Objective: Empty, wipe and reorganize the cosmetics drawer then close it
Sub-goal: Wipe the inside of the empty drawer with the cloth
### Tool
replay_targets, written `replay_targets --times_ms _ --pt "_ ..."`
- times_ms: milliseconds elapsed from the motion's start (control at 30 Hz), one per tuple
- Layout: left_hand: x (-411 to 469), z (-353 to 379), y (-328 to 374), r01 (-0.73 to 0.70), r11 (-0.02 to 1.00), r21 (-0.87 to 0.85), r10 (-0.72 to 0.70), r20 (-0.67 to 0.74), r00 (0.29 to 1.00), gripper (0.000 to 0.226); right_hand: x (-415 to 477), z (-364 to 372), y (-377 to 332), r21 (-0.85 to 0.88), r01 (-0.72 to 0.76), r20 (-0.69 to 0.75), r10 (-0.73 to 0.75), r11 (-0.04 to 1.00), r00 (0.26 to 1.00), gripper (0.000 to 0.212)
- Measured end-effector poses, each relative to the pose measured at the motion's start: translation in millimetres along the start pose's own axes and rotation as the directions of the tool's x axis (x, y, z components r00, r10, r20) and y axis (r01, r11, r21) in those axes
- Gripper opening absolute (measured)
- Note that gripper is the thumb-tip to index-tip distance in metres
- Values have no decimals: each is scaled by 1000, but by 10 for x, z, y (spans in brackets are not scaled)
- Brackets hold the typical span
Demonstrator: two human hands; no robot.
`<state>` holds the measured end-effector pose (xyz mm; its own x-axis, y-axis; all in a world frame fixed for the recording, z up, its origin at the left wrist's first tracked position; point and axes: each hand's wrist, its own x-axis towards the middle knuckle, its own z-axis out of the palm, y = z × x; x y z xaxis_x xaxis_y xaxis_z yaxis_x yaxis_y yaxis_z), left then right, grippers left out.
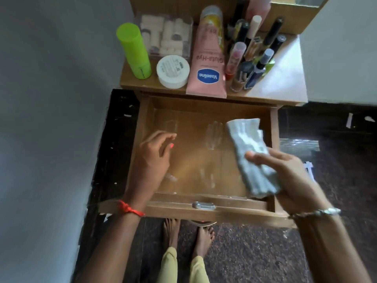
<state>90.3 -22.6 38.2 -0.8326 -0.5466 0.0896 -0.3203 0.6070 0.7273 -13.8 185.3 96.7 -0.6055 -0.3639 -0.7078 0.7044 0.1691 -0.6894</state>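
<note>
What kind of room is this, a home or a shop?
Most likely a dressing corner at home: a small wooden stand with its drawer pulled open, a lotion tube, cream jar and small bottles crowded on top, and bare feet on the floor.

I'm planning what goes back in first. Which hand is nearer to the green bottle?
Left. The left hand is over the left side of the drawer, in front of the green bottle. The right hand holds the cloth over the right side, farther off.
</note>
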Motion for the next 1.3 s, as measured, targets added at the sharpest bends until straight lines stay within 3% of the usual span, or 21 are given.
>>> replay_targets --times_ms 133,233,367,500,733,900,1067,1300 --pt "-31 -127 -149 -1 998 70 5 -47 999 35 415 511 231 -271 128 5 -131 954 991 29" --pt "-22 -160 -242 -14 993 120 18 -28 999 46 754 883 342 -488 254 -4 -294 835 956 37" --pt "-10 -155 -350 10 990 140 -14 27 1000 58 975 1184 479 -756 480 215 -523 445 824 63" --pt "-10 -141 -415 9 993 114 -15 59 998 61 1051 1280 649 -822 529 377 -495 210 783 58" --pt "-3 -76 -479 135 991 -20 -133 58 989 61 1214 1527 814 -787 594 449 -504 168 738 59" --pt "13 -35 -456 173 983 -55 -170 51 984 65 1302 1750 835 -817 567 377 -646 106 664 62" --pt "12 -16 -444 185 983 18 -186 49 981 72 1407 1866 845 -894 439 323 -543 95 775 54" --pt "-8 -47 -386 178 977 117 -183 33 983 73 1416 1568 728 -927 368 349 -519 -70 780 55"
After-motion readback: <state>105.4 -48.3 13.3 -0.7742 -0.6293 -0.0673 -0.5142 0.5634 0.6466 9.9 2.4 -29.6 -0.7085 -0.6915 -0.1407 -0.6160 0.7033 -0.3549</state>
